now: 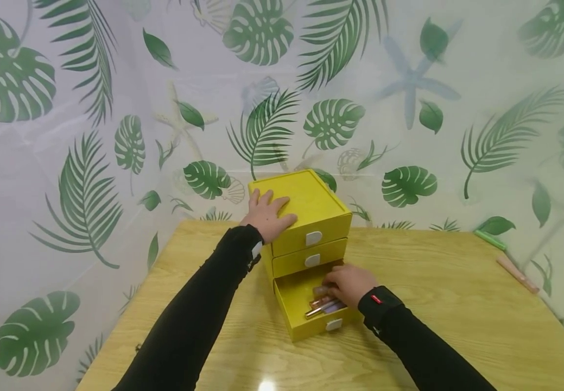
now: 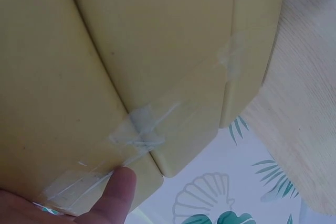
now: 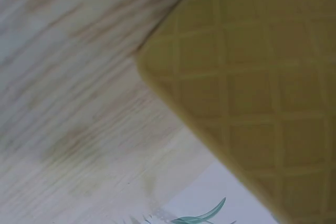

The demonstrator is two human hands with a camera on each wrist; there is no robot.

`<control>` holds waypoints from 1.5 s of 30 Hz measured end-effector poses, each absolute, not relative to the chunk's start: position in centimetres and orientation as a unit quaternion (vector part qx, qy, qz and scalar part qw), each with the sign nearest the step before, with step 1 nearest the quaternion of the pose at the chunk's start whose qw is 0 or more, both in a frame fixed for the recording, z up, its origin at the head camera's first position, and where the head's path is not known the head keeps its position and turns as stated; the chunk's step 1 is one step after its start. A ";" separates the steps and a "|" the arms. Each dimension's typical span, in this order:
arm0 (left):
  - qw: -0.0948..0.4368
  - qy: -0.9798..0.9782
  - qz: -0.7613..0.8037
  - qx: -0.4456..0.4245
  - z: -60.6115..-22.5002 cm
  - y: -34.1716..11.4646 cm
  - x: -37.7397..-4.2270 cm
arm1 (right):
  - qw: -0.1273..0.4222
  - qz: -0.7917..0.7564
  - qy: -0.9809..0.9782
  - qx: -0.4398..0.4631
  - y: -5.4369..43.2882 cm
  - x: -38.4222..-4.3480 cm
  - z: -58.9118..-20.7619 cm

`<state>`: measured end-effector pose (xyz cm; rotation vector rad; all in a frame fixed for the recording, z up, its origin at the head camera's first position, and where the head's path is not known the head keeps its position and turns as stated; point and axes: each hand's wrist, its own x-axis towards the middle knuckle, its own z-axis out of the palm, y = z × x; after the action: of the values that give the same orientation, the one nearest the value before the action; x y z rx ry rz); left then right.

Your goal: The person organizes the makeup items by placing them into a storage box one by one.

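A yellow drawer unit with white pull tabs stands on the table, its bottom drawer pulled out. My left hand rests on the unit's top at the left edge, fingers spread. In the left wrist view, a fingertip lies against the unit's taped side. My right hand reaches down into the bottom drawer, over several small slim items, among them a shiny metallic tube. Its fingertips are partly hidden, so a grip cannot be made out. The right wrist view shows only the unit's grid-patterned side and tabletop.
A green stick-like item and a pinkish one lie at the table's right edge. A small dark object is by the left sleeve. Behind the wooden table hangs a leaf-patterned sheet.
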<state>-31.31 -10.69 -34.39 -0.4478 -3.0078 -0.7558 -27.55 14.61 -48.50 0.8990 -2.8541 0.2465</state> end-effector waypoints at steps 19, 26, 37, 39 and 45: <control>0.002 -0.960 -0.239 -0.142 -34.8 -9.5 -32.0 | 0.069 0.058 -0.951 0.295 15.0 -27.6 -48.9; -0.001 -0.963 -0.229 -0.143 -34.7 -9.2 -32.1 | 0.072 0.066 -0.954 0.282 15.2 -27.5 -49.0; -0.010 -0.963 -0.233 -0.135 -34.8 -9.5 -32.1 | 0.104 0.138 -0.935 0.310 16.5 -28.0 -49.5; -0.012 -0.964 -0.232 -0.133 -34.8 -9.6 -32.1 | 0.128 0.161 -0.925 0.318 17.3 -28.0 -49.5; -0.009 -0.966 -0.224 -0.130 -34.3 -9.9 -31.8 | 0.162 0.202 -0.936 0.238 23.3 -29.0 -49.3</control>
<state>-31.81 -9.89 -34.30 -0.4111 -3.0514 -0.7070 -29.02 23.29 -49.28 0.6798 -2.6707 0.5765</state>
